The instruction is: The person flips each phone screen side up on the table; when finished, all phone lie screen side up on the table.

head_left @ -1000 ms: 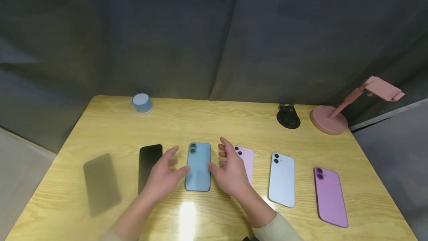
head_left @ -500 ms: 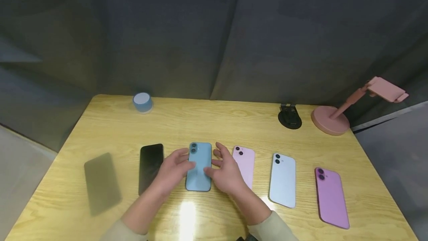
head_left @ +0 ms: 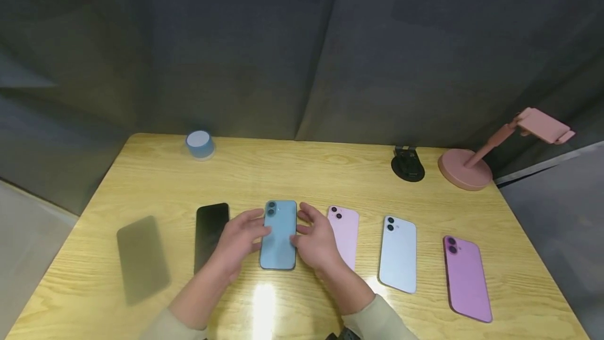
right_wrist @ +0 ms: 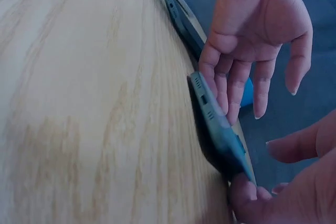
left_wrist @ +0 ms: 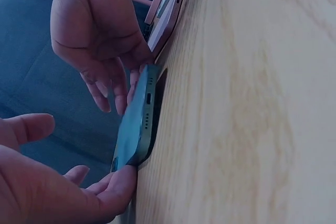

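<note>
A blue phone lies back up at the middle of the wooden table, its cameras at the far left corner. My left hand is at its left side, and my right hand at its right. In the left wrist view, fingertips of both hands touch the opposite long edges of the phone, whose port end faces the camera. Both thumbs stand apart from its back. A dark shadow runs beneath the phone in the right wrist view; whether it is lifted I cannot tell.
Left lie a black phone and a grey-gold phone-shaped slab. Right are a pink phone, a pale blue phone and a purple phone. Behind stand a blue cylinder, a black stand and a pink phone stand.
Both hands have closed in from apart onto the sides of the blue phone. Since half a second ago, the thumbs have drawn slightly outward. The other phones stay put.
</note>
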{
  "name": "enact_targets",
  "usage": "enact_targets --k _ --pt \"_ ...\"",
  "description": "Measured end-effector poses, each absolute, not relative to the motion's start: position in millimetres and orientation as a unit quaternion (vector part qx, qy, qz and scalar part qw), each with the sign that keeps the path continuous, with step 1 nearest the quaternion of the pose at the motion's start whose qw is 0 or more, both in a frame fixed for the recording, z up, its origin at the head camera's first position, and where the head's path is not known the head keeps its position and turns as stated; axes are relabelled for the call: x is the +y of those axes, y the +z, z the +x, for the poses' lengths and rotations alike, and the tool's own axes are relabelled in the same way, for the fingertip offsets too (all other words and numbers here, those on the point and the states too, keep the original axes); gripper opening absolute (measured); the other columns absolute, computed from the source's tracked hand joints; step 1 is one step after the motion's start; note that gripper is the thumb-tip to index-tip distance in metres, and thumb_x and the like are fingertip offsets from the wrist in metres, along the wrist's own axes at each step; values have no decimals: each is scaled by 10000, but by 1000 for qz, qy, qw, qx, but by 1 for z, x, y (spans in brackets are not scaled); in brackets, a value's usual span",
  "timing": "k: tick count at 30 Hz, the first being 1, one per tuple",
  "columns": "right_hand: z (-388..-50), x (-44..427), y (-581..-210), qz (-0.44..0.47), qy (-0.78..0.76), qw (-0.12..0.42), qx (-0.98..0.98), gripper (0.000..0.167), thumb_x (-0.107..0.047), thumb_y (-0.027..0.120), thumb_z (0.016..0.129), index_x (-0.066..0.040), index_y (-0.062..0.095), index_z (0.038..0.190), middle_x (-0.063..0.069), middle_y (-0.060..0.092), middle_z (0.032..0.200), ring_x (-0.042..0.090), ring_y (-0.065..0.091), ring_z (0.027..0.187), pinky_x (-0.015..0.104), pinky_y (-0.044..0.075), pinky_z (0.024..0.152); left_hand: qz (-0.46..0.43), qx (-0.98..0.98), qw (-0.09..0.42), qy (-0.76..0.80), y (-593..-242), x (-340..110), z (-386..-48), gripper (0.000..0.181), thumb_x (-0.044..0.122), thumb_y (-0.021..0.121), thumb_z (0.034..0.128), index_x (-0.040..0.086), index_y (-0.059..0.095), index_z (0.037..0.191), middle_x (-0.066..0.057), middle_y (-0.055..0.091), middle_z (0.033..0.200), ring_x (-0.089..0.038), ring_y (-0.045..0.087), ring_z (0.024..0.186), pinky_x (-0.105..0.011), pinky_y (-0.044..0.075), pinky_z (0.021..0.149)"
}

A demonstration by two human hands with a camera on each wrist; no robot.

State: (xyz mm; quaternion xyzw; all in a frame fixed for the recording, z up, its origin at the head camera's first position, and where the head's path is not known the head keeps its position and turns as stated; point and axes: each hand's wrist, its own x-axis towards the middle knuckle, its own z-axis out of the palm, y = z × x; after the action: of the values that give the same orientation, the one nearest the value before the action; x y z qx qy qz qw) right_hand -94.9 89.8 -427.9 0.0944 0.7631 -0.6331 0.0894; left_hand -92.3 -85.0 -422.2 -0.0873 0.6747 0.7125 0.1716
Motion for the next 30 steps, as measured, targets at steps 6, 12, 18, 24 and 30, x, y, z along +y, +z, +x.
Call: enact_targets --k 6,12,18,24,30 --pt "-99 94 -429 95 -658 114 738 715 230 619 784 58 428 1452 210 593 1224 301 631 1059 332 557 827 -88 667 160 722 -422 -85 -91 549 98 676 903 -18 502 1410 -217 546 1376 -345 527 1233 -534 439 993" --pt "-101 100 -427 65 -708 145 688 552 151 621 869 109 466 1397 198 671 1106 267 680 982 342 577 772 -75 681 153 712 -422 -82 -91 562 49 708 871 -22 524 1397 -212 554 1361 -338 537 1235 -468 470 977" --pt "-102 101 -433 14 -747 198 634 400 -56 487 1044 54 471 1428 216 678 1141 280 694 978 411 578 781 -85 677 151 716 -422 -81 -90 541 69 753 860 0 575 1366 -180 562 1358 -312 566 1196 -428 493 946" --pt "-97 96 -435 -25 -759 210 615 459 -6 529 1015 -92 506 1466 208 607 1298 312 660 1044 453 576 786 -67 649 148 743 -416 -79 -89 532 157 787 870 56 606 1360 -174 603 1306 -297 622 1120 -410 514 922" --pt "-96 90 -432 -30 -710 124 692 522 2 706 913 -173 609 1395 146 693 999 265 686 856 450 585 729 -104 609 125 776 -410 -78 -86 361 151 654 964 43 648 1308 -212 677 1148 -334 683 995 -460 575 772"
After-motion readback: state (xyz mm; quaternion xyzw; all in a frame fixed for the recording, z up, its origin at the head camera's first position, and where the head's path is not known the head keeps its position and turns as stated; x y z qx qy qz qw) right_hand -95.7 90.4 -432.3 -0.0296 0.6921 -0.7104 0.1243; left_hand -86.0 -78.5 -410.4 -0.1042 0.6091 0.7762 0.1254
